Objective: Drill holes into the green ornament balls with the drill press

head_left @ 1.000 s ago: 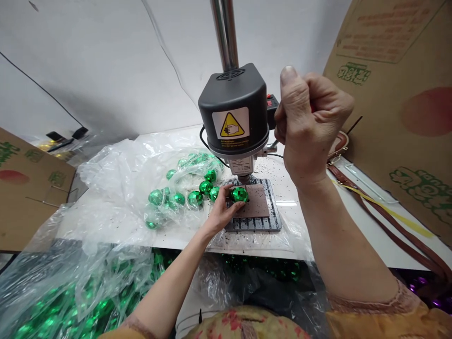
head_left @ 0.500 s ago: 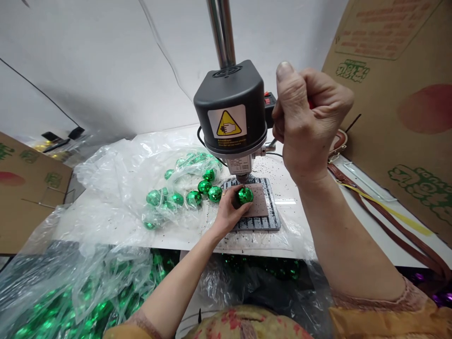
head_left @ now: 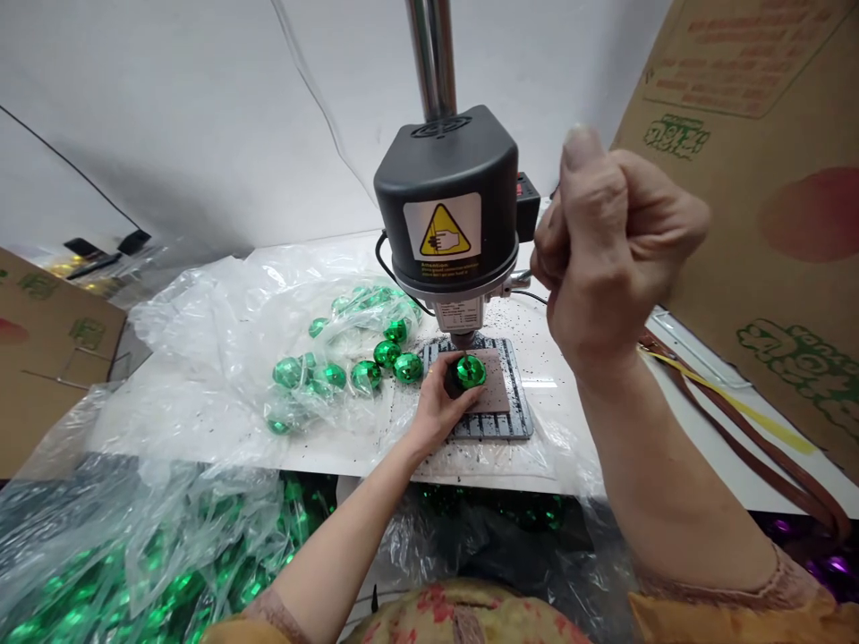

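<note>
My left hand [head_left: 438,407] holds a shiny green faceted ball [head_left: 472,372] between thumb and fingers on a flat brown board [head_left: 497,385]. Directly above it is the chuck [head_left: 463,340] of a black bench drill press [head_left: 446,201]. A thin bit reaches down to the ball's top; how deep it goes, I cannot tell. Raised at the right of the drill head, my right hand [head_left: 614,259] is closed in a fist around the press's feed handle [head_left: 521,280], most of which is hidden by the fingers.
Several green balls [head_left: 366,376] lie left of the slotted metal base [head_left: 521,416], some under clear plastic [head_left: 201,331]. Dark shavings dot the white table [head_left: 322,454]. Cardboard boxes [head_left: 758,206] flank the table. A brown strap [head_left: 752,447] lies at right. More green balls [head_left: 167,586] fill plastic below.
My right fist has shifted right and slightly down in the picture, and the drill head also appears a little further right. The left hand and ball have moved slightly right on the board.
</note>
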Motion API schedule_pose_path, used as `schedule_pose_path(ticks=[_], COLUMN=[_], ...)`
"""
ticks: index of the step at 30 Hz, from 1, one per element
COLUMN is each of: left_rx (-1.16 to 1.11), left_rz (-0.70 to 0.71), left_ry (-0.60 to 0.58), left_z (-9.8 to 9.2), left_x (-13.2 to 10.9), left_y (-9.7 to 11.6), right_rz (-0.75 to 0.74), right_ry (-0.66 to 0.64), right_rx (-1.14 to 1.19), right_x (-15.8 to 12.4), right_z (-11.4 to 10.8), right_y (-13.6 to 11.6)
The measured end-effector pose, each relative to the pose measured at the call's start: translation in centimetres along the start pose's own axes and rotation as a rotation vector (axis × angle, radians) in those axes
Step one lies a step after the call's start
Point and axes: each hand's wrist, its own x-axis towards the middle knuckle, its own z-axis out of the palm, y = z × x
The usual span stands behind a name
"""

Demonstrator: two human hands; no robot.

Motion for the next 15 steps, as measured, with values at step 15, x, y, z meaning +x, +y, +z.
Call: schedule_pose_path(ticks=[15], left_rx=[-0.018], left_rz=[0.04], left_ry=[-0.012], left_z=[0.0], left_x=[-0.1], left_y=[0.2], right_rz=[-0.085], right_ry=[0.066], right_rx=[-0.13], right_x=[-4.1], right_z=[-1.8], right_y=[-0.6])
